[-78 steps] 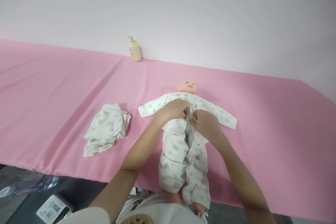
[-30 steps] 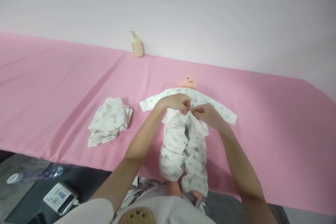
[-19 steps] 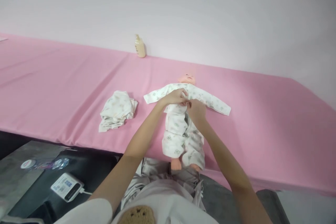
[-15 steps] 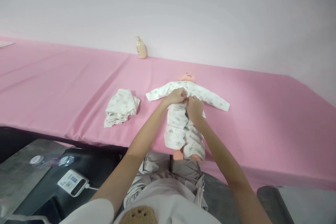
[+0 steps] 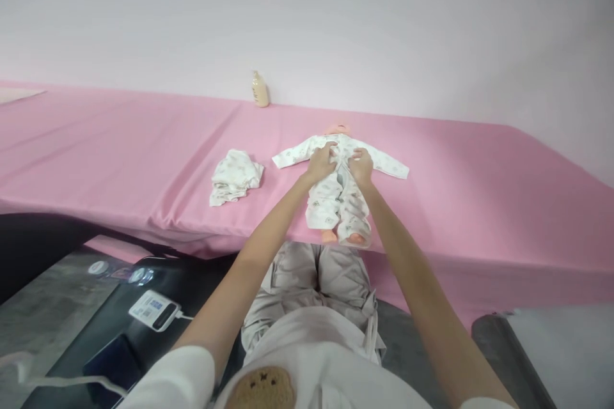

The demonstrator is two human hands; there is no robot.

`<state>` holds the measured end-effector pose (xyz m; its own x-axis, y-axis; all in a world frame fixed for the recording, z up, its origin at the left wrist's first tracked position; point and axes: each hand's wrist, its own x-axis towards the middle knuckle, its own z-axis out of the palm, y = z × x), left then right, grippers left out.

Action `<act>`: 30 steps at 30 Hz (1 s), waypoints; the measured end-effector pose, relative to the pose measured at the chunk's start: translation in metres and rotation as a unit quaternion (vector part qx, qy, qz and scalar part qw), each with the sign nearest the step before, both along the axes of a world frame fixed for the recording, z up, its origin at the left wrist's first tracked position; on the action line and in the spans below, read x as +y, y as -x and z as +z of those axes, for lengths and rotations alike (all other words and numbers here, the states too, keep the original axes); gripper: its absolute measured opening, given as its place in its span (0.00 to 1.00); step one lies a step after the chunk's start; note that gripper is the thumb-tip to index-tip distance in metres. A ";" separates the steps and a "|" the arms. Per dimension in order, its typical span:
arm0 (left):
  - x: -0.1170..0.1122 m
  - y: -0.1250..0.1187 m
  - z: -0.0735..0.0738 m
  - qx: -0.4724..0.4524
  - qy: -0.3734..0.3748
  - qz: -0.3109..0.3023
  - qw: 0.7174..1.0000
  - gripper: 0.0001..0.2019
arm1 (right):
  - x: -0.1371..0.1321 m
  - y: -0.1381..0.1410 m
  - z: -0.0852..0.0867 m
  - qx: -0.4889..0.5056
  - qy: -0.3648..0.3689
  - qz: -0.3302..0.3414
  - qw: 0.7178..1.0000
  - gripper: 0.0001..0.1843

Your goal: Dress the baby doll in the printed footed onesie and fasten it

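A baby doll [image 5: 338, 131] lies on its back on the pink table cover [image 5: 144, 153], dressed in a white printed romper [image 5: 330, 201] whose front gapes open down the middle. My left hand [image 5: 322, 163] lies on the left chest flap, fingers curled on the cloth. My right hand [image 5: 361, 166] presses on the right flap beside the opening, fingers bent. The doll's bare feet [image 5: 341, 238] reach the table's near edge.
A crumpled white printed garment [image 5: 235, 175] lies left of the doll. A cream pump bottle [image 5: 259, 90] stands at the back by the pale wall. Below left, a power bank with a cable [image 5: 155, 309] and a dark phone [image 5: 108, 364] rest on a dark surface.
The camera has pulled back and up, so the doll looks smaller. My hands have parted slightly from pinching together at the chest and now rest on either side of the romper's opening.
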<state>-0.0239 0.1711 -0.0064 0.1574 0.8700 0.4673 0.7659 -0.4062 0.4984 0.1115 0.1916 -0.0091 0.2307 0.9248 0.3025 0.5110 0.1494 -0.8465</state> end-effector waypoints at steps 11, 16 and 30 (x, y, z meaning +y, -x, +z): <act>-0.224 -0.003 -0.008 0.050 -0.207 -0.072 0.974 0.12 | -0.276 -0.037 -0.062 -0.179 -0.444 0.130 0.868 0.18; -0.295 0.005 -0.036 0.111 -0.091 -0.220 0.965 0.13 | -0.345 -0.076 -0.131 -0.156 -0.281 0.164 0.933 0.11; -0.358 0.075 -0.138 -0.157 0.402 -0.143 0.891 0.25 | -0.402 -0.078 -0.182 0.111 0.049 -0.004 0.993 0.14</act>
